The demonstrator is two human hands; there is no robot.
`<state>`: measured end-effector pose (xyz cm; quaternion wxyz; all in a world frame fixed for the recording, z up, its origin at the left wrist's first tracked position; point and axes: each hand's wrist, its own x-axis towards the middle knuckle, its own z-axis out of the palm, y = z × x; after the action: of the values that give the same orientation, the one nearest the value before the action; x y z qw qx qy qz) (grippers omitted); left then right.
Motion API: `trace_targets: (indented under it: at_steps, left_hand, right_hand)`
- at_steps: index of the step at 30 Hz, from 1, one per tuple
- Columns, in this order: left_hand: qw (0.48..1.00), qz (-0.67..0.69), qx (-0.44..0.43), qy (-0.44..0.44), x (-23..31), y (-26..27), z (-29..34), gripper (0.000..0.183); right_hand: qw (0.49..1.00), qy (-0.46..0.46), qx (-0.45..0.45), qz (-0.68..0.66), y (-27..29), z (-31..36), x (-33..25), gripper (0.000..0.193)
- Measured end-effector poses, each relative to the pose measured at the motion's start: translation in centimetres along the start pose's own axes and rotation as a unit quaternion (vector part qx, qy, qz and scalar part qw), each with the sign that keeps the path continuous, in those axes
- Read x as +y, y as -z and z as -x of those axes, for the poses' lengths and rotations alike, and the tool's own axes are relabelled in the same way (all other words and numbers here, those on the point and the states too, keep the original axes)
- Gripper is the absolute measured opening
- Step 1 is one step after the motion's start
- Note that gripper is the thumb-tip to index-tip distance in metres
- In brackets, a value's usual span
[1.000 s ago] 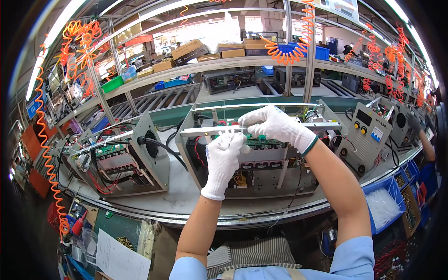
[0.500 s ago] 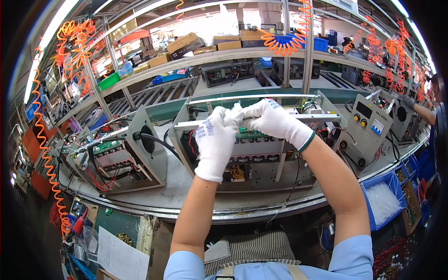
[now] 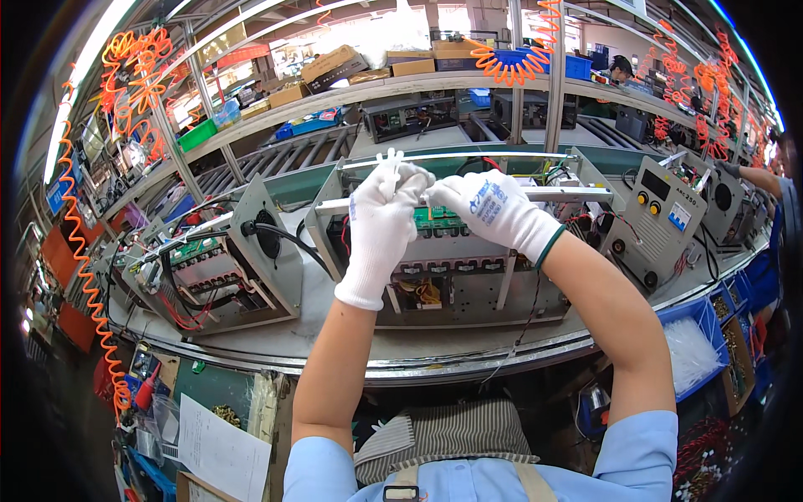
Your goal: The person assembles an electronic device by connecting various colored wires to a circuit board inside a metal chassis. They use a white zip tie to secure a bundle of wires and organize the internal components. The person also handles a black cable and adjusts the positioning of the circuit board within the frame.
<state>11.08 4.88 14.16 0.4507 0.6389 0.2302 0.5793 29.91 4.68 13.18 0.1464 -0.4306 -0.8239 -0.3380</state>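
Observation:
My left hand (image 3: 383, 222), in a white knit glove, is closed over the front rail of an open metal machine chassis (image 3: 535, 314). Small white plastic pieces (image 3: 390, 161) stick up from its curled fingers. Close beside it, my right hand (image 3: 495, 209), gloved too, has its thumb and fingers pinched together. Something tiny shows at those fingertips, too small to name. Below both hands lies a green circuit board (image 3: 439, 226) inside the chassis, partly covered by the gloves.
Similar open chassis stand left (image 3: 213, 268) and right, the right one with a grey front panel (image 3: 661, 222). A co-worker's gloved hand (image 3: 729, 169) is at far right. Blue bins (image 3: 694, 351), a paper sheet (image 3: 222, 452), coiled orange hoses (image 3: 84, 284) and a shelf (image 3: 335, 105) surround the bench.
My hands have drawn slightly apart, and the left has turned so that the white plastic pieces show above its fingers. The right hand's fingertips now point down toward the circuit board.

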Motion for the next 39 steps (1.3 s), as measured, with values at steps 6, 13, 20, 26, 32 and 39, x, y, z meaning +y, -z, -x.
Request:
trace_targets:
  at_steps: [6, 13, 20, 26, 32, 39]
  left_hand:
    - [0.99, -0.09, -0.027, -0.109, -4.4, 0.8, 3.0, 0.008]
    - [0.976, -0.1, -0.155, -0.116, -7.4, 2.3, 7.7, 0.01]
    - [0.867, -0.089, -0.385, 0.304, -10.0, 2.9, 19.1, 0.025]
    - [0.861, -0.335, -0.33, 0.194, -12.5, 8.5, 20.0, 0.029]
    - [0.948, -0.275, -0.159, 0.006, -9.8, 6.2, 17.9, 0.03]
    - [0.918, -0.331, -0.215, 0.035, -11.6, 6.5, 17.0, 0.023]
  right_hand:
    - [0.994, -0.088, 0.034, 0.063, -1.1, -0.3, -0.6, 0.028]
    - [0.97, -0.062, 0.187, -0.141, 4.7, 2.7, -5.2, 0.062]
    - [0.8, -0.19, -0.006, -0.57, 0.3, 13.3, -16.7, 0.015]
    - [0.581, -0.41, 0.105, -0.695, -1.8, 14.6, -16.0, 0.008]
    - [0.512, -0.467, 0.104, -0.713, -2.7, 11.9, -17.7, 0.012]
    - [0.941, -0.155, -0.106, -0.282, -3.1, 11.0, -15.9, 0.02]
